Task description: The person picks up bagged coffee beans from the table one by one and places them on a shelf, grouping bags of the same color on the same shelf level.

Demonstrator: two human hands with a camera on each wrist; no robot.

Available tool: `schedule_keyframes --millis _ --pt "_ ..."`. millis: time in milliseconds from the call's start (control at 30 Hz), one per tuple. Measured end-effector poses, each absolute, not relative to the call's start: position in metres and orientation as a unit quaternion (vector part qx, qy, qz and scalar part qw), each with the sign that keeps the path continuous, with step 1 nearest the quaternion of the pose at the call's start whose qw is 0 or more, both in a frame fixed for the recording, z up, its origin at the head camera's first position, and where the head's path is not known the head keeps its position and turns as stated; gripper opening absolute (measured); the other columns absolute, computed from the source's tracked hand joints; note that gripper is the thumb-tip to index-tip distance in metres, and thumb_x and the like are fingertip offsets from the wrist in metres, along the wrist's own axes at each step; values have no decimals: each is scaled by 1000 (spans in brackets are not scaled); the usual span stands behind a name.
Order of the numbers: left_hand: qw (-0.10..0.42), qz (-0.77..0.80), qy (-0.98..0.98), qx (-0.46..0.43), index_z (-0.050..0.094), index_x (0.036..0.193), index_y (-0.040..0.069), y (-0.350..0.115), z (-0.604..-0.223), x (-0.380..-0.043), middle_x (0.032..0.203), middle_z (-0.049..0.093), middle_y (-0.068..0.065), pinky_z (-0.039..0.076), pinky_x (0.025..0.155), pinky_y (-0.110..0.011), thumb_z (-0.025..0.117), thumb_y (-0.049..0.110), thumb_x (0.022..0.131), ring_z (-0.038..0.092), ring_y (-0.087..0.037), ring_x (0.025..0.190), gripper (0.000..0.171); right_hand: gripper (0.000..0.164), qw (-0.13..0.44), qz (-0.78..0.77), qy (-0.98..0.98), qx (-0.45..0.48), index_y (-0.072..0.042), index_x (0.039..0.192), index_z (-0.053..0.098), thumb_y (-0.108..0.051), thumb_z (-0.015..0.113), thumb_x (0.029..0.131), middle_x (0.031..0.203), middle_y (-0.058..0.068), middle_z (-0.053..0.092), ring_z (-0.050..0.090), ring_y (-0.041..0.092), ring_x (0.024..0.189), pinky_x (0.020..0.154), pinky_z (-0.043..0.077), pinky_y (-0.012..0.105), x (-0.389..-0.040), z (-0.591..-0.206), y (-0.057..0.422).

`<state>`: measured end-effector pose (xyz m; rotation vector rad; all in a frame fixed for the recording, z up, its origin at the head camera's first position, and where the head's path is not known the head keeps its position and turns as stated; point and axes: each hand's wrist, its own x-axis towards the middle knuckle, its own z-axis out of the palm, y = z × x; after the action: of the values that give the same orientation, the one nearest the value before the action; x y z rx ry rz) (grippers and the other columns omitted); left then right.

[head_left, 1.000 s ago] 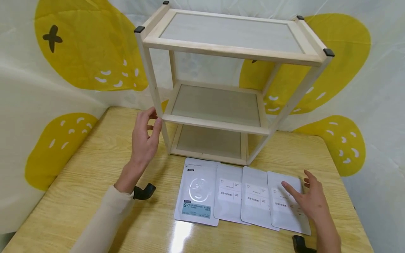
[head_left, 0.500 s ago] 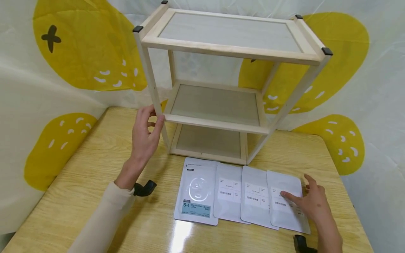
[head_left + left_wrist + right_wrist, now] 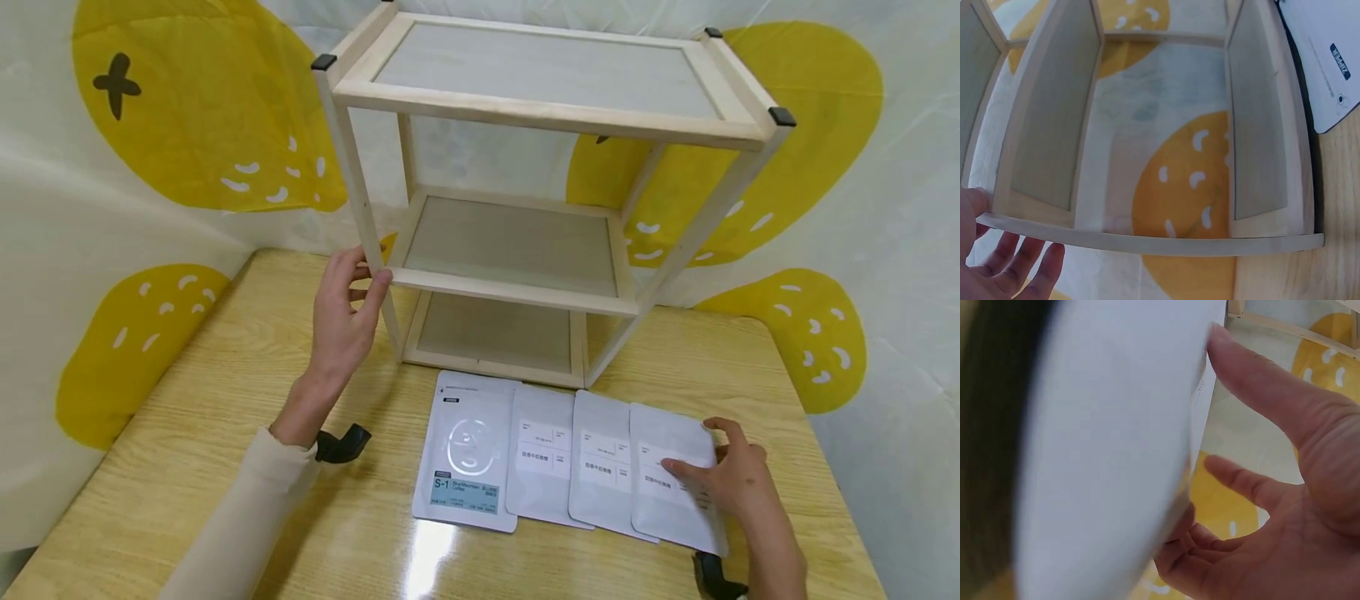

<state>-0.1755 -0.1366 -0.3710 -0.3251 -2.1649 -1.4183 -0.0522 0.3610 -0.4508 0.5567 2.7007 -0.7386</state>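
My left hand (image 3: 341, 329) holds the front left post of a pale wooden shelf rack (image 3: 517, 121) at middle-shelf height. In the left wrist view its thumb lies on one side of the post, the fingers (image 3: 1025, 259) on the other. On the table, my right hand (image 3: 738, 479) grips the right edge of the rightmost white pouch (image 3: 671, 521), thumb over the printed face. The right wrist view has the thumb (image 3: 1260, 375) against the pouch and some fingertips hidden behind it. Two similar white pouches, a middle one (image 3: 607, 504) and another (image 3: 542, 492), lie overlapping to its left.
A larger white coffee pouch (image 3: 472, 450) with a blue S-1 label lies leftmost in the row. The row sits just before the rack's foot on the wooden table (image 3: 187, 400). Behind hangs a white curtain (image 3: 45, 233) with yellow shapes.
My right hand has closed in on the rightmost pouch, its index finger now at the upper right edge. That pouch has shifted slightly left. The left thumb has come onto the post.
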Motion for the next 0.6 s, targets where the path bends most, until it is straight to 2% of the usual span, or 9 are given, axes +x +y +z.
schedule_keyframes --millis 133,233,333,433,600 --pt "251 -535 -798 -118 62 139 7 -136 -370 -175 123 60 -17 52 83 -16 62 19 106 67 -28 114 35 104 153 -260 937 179 -3 146 29 -54 89 78 117 40 53 53 41 93 71 44 37 -53 -452 362" --pt "245 -541 -796 -117 61 140 7 -136 -370 -175 123 60 -16 53 84 -18 62 20 106 68 -28 113 36 96 150 -260 939 169 -7 142 35 -52 89 78 112 36 54 53 38 90 70 42 36 -53 -453 362" --pt "238 -548 -793 -117 61 140 8 -135 -371 -176 124 60 -16 52 84 -18 62 20 106 68 -24 111 36 84 139 -274 938 159 -6 137 41 -46 89 81 127 38 51 51 43 102 81 45 46 -53 -454 361" --pt "231 -559 -788 -116 60 142 9 -135 -372 -177 126 62 -15 52 84 -17 62 20 106 67 -20 108 37 72 125 -293 936 150 -5 133 46 -37 89 84 143 37 43 45 47 114 92 40 52 -52 -454 360" --pt "225 -569 -783 -112 59 143 10 -135 -374 -177 125 65 -15 53 86 -21 61 21 107 66 -18 105 38 61 92 -297 941 136 -7 128 51 -29 88 85 144 32 45 44 45 114 87 35 44 -51 -454 357"
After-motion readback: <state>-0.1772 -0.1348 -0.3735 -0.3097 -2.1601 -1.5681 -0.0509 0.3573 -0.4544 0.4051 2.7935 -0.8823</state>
